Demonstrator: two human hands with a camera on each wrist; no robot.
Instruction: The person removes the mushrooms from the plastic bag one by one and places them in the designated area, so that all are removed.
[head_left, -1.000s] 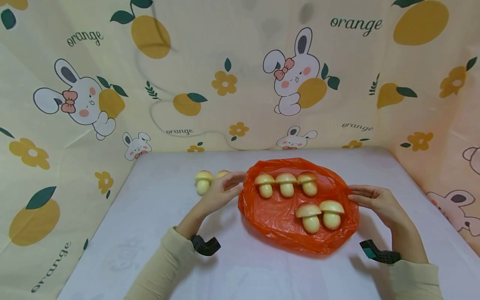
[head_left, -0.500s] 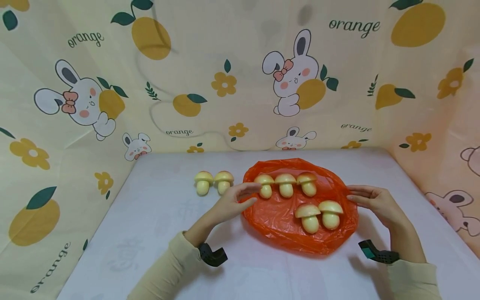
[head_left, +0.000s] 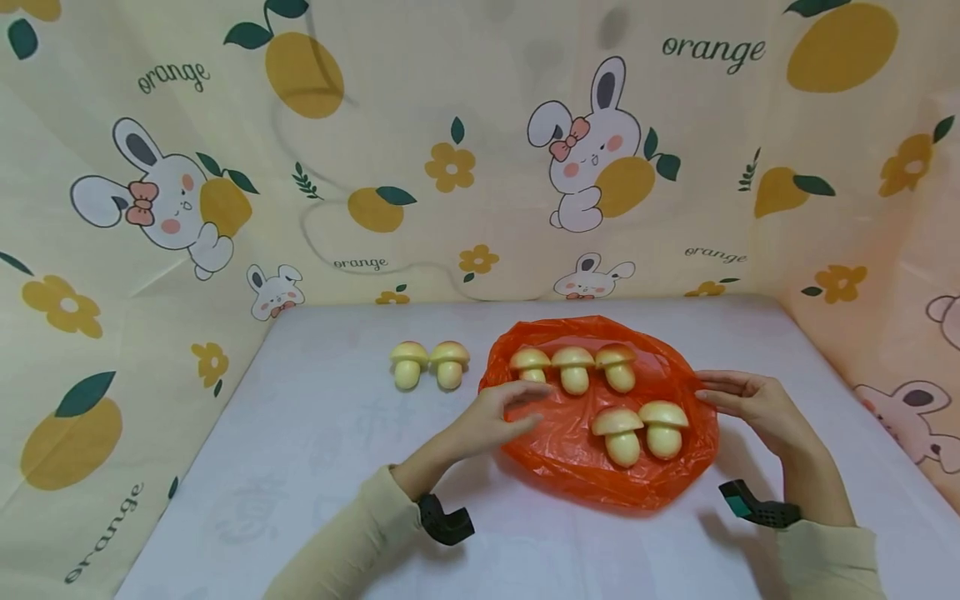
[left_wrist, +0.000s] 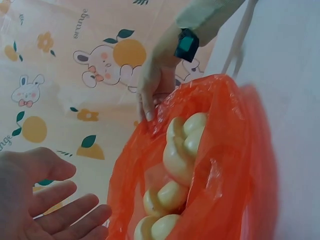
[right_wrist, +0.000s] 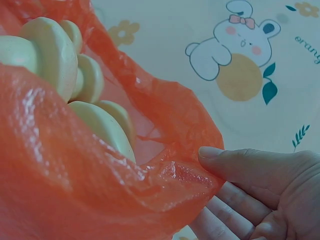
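A red plastic bag (head_left: 558, 421) lies spread wide on the table, its rim rolled into a low wall. Inside it are several toy mushrooms (head_left: 573, 371) with pale stems and yellowish-brown caps, three along the back and two toward the front right. My left hand (head_left: 483, 425) hovers over the bag's left side with its fingers spread and holding nothing, partly hiding the back-left mushroom (head_left: 531, 360). At the right rim, my right hand (head_left: 757, 408) pinches the plastic between thumb and fingers, plainly seen in the right wrist view.
Two more mushrooms (head_left: 428, 365) stand side by side on the white table (head_left: 300, 467), left of the bag. A patterned cloth backdrop (head_left: 420, 125) rises behind the table and along both sides. Each wrist wears a black band (head_left: 447, 521).
My left hand has left the bag's left rim and moved right and toward me, over the bag. The second loose mushroom has come into view. My right hand stays on the rim.
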